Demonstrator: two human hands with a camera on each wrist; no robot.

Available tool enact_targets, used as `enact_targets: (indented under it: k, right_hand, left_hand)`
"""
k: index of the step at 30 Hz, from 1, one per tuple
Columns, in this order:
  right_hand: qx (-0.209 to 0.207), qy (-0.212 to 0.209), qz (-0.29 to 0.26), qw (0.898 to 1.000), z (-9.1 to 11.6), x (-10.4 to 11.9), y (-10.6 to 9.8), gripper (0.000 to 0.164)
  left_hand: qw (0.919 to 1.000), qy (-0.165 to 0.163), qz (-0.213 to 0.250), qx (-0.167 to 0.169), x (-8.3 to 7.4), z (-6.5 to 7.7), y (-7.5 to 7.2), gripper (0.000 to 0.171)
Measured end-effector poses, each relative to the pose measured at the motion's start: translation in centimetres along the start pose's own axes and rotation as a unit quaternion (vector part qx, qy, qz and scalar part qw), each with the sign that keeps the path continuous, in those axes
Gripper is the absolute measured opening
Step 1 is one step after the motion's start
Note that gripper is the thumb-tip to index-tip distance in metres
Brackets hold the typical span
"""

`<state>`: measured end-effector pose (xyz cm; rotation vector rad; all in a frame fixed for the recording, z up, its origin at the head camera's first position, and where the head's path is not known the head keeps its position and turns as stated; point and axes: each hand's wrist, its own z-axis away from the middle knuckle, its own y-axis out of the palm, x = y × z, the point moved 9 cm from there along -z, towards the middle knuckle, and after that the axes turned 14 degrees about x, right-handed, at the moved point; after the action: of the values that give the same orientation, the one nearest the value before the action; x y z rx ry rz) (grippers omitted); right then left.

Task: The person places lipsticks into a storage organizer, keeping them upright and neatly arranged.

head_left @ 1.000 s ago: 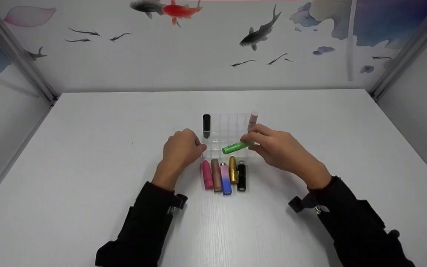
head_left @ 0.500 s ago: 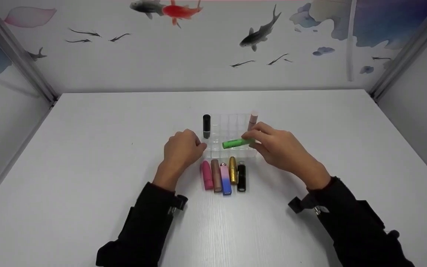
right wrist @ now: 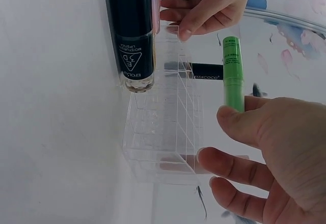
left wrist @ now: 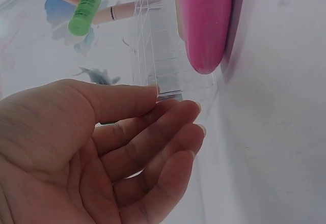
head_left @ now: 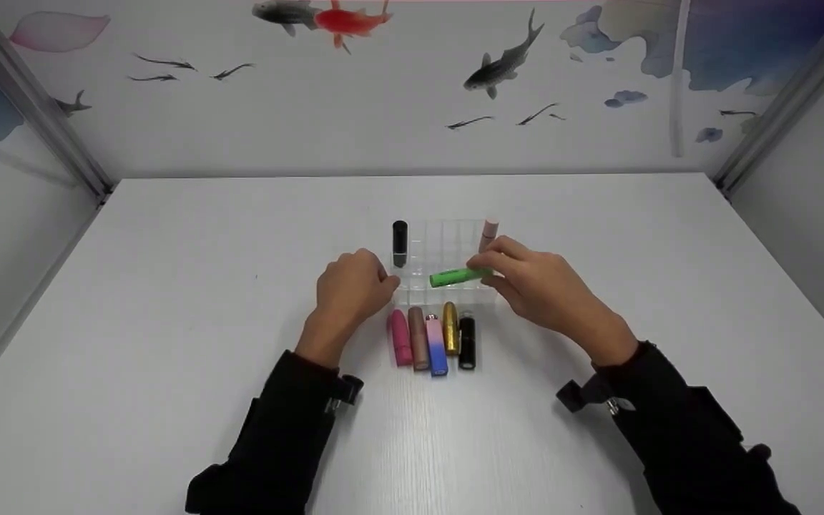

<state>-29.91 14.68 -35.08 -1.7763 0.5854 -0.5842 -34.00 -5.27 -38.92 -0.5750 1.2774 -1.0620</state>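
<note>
My right hand [head_left: 551, 290] pinches one end of a green lipstick tube [head_left: 455, 277] between thumb and fingers. The tube lies nearly level above a clear compartmented lipstick organizer [right wrist: 153, 127]. At the organizer's left front corner, my left hand [head_left: 355, 286] pinches the clear wall, thumb on one side and fingers on the other, as the left wrist view [left wrist: 127, 147] shows. Inside the organizer stand a black lipstick [head_left: 400, 239] at the back left and a pale pink one [head_left: 488, 232] at the back right, partly behind my right fingers.
In front of the organizer several lipsticks lie in a row: magenta [head_left: 400, 337], brown [head_left: 418, 339], pink-and-blue [head_left: 436, 346], gold [head_left: 450, 329] and black [head_left: 467, 342]. They rest on a white table [head_left: 169, 322]. A fish-patterned wall panel [head_left: 383, 107] rises behind it.
Over the last second the green lipstick has turned to lie more level, its free end rising slightly. The left hand holds its place at the organizer.
</note>
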Motion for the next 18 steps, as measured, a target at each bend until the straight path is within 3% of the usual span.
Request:
enact_targets:
  k: [5, 10, 14, 18]
  right_hand:
    - [-0.001, 0.006, -0.001, 1.0, 0.0, 0.2, -0.2, 0.028]
    - [-0.001, 0.016, -0.002, 1.0, -0.1, 0.2, -0.4, 0.03]
    - [-0.001, 0.016, -0.001, 1.0, -0.1, 0.2, -0.3, 0.029]
    - [-0.008, 0.004, 0.001, 1.0, 0.0, 0.3, -0.3, 0.027]
  left_hand:
    - [0.9993, 0.018, 0.003, -0.034, -0.8, 0.7, -1.1, 0.024]
    - [0.9932, 0.097, 0.033, -0.056, -2.6, 1.6, -2.2, 0.025]
    - [0.9838, 0.173, 0.033, -0.034, -4.3, 2.0, -2.0, 0.028]
    - [0.9758, 0.219, 0.007, -0.004, -5.5, 2.3, -1.3, 0.033]
